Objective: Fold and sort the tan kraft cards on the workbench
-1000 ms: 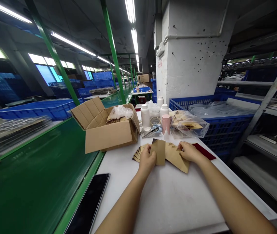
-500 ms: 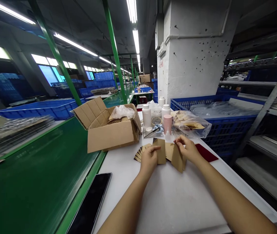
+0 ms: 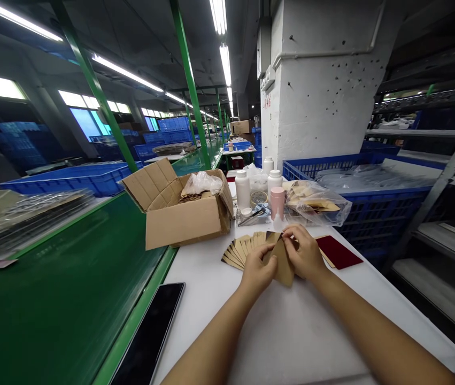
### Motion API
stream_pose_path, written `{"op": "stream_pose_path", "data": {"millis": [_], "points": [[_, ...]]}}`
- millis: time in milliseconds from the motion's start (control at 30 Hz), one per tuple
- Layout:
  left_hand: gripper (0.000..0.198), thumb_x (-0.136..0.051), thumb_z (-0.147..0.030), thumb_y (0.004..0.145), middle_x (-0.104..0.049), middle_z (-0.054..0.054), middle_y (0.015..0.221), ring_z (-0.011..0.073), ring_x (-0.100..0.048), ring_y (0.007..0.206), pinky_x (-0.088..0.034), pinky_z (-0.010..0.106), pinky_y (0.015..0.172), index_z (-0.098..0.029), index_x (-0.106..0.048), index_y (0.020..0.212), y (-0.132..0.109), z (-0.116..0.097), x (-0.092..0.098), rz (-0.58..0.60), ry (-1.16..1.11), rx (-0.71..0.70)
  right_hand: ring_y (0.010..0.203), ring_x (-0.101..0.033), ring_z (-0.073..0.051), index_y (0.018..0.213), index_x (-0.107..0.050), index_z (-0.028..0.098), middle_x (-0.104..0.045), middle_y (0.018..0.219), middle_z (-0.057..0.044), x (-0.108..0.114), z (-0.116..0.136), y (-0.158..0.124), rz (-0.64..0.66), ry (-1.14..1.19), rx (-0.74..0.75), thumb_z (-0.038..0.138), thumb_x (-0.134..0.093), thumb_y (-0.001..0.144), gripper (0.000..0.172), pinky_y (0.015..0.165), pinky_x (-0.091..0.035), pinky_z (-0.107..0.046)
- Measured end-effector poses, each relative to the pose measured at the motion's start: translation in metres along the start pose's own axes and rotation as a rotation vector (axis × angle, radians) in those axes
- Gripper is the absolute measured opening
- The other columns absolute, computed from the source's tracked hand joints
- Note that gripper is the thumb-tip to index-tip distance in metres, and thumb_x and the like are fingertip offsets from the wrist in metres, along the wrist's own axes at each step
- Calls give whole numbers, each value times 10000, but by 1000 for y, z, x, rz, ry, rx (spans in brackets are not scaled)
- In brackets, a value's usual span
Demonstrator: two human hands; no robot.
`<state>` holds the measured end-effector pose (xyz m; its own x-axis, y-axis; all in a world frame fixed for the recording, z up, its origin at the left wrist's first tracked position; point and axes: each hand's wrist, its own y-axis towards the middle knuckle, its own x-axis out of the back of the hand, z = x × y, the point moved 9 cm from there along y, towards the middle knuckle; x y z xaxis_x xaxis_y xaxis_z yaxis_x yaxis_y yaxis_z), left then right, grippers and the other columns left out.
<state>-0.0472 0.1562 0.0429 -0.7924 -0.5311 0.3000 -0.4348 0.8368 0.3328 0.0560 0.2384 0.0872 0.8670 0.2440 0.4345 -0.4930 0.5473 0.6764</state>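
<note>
My left hand (image 3: 260, 267) is closed, thumb and fingers pinching the left edge of a tan card (image 3: 283, 272) above the white table (image 3: 291, 331). My right hand (image 3: 304, 252) is closed too, its fingertips at the top of the same card, partly covering it. Left of the hands, several tan cards with dark ends lie overlapped in a fan (image 3: 238, 252). To the right of my right hand, a dark red sheet (image 3: 341, 252) lies on the table with a tan edge showing beside it.
An open cardboard box (image 3: 183, 224) stands behind on the left, beside the green conveyor (image 3: 70, 289). White bottles (image 3: 242, 191), a pink bottle (image 3: 277, 203) and a plastic bag (image 3: 319, 202) stand at the back. A phone (image 3: 149, 334) lies front left; a blue crate (image 3: 383, 214) is at the right.
My left hand has moved right, off the fanned cards, and now grips the card at my right hand. The fan shows more cards side by side. The view has shifted slightly.
</note>
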Motion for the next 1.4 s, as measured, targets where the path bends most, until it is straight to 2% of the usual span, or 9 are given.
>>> {"op": "stream_pose_path", "data": {"millis": [267, 433, 600, 767, 933, 1067, 1167, 1267, 1400], "points": [[315, -456, -146, 772, -658, 33, 1026, 179, -595, 955, -459, 303, 850, -210, -626, 1029, 0, -1, 8, -61, 90, -6, 905, -553, -176, 734, -528, 202, -591, 953, -43, 0, -18, 2, -25, 125, -176, 293, -556, 749, 97, 773, -444, -320], [292, -436, -159, 802, -639, 45, 1049, 177, -595, 944, -456, 291, 798, -218, -538, 1069, -4, -8, 7, -66, 107, -53, 991, -551, -203, 999, -484, 217, -569, 1100, -71, -14, -52, -3, 22, 363, -456, 368, -642, 656, 407, 823, -462, -361], [337, -434, -203, 834, -646, 76, 1007, 182, -619, 885, -461, 306, 762, -206, -342, 1159, -5, 0, 7, -67, -12, 7, 803, -615, -192, 930, -526, 187, -642, 919, -71, -46, -59, -19, 221, 770, -758, 417, -688, 619, 419, 728, -496, -334], [564, -495, -213, 791, -641, 82, 1001, 181, -626, 835, -490, 312, 745, -203, -257, 1302, -2, 11, 2, -25, -288, 153, 727, -617, -178, 881, -587, 167, -668, 825, -48, -46, -49, -22, 195, 877, -751, 414, -707, 613, 384, 675, -493, -298], [287, -562, -288, 757, -643, 95, 916, 205, -627, 770, -532, 338, 652, -144, -555, 1006, -10, 35, -19, 161, -430, 503, 725, -599, -179, 861, -581, 169, -659, 831, -45, -39, -53, -14, 193, 698, -640, 472, -669, 647, 381, 650, -474, -295], [315, -600, -299, 755, -645, 82, 889, 197, -632, 746, -546, 332, 626, -158, -558, 1033, -7, 44, -6, 28, -437, 536, 730, -566, -172, 852, -574, 168, -631, 805, -52, -10, -81, 4, 60, 380, -492, 450, -546, 739, 305, 677, -451, -306], [340, -603, -286, 762, -643, 78, 936, 183, -637, 759, -554, 315, 638, -177, -540, 1078, -4, 47, 7, -101, -467, 534, 763, -557, -183, 878, -609, 164, -636, 881, -78, 2, -104, 11, 105, -35, -407, 301, -498, 755, 215, 735, -434, -336], [344, -557, -260, 791, -619, 84, 1056, 169, -638, 768, -558, 297, 613, -206, -499, 1126, -3, 47, 17, -185, -476, 536, 797, -555, -189, 890, -632, 155, -629, 947, -99, -6, -123, 6, 256, -266, -371, 212, -495, 733, 216, 768, -425, -337], [326, -487, -229, 819, -586, 81, 1152, 165, -638, 778, -553, 271, 551, -229, -462, 1144, -4, 43, 18, -193, -458, 525, 821, -553, -172, 961, -630, 179, -613, 957, -85, -25, -128, -2, 340, -267, -321, 222, -488, 756, 253, 769, -425, -305]]}}
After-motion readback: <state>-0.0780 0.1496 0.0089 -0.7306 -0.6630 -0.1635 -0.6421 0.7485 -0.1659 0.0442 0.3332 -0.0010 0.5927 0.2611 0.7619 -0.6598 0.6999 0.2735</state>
